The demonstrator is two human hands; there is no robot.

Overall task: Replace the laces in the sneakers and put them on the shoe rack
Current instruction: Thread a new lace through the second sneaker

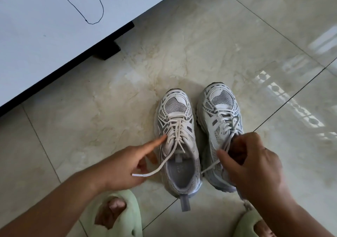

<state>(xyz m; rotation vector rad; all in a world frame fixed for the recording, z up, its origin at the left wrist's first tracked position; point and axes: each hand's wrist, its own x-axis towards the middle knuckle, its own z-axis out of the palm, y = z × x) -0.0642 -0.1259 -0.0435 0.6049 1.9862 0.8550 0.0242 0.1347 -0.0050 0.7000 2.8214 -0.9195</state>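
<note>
Left hand (124, 165) mostly loose, index finger poking left sneaker's (177, 138) white lace (165, 161). Right hand (255, 165) curled, pinching right sneaker's (218, 120) lace, both sneakers sitting side by side on floor (200, 45).

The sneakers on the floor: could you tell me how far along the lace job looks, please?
Nothing looks finished: both sneakers stand on the tiled floor, still threaded with cream laces. In hand: the right hand grips the right sneaker's lace, untied at the top, while the left hand's forefinger touches the left sneaker's lace, whose end hangs loose. Left: unthreading, new laces, shelving. No shoe rack shows.
</note>
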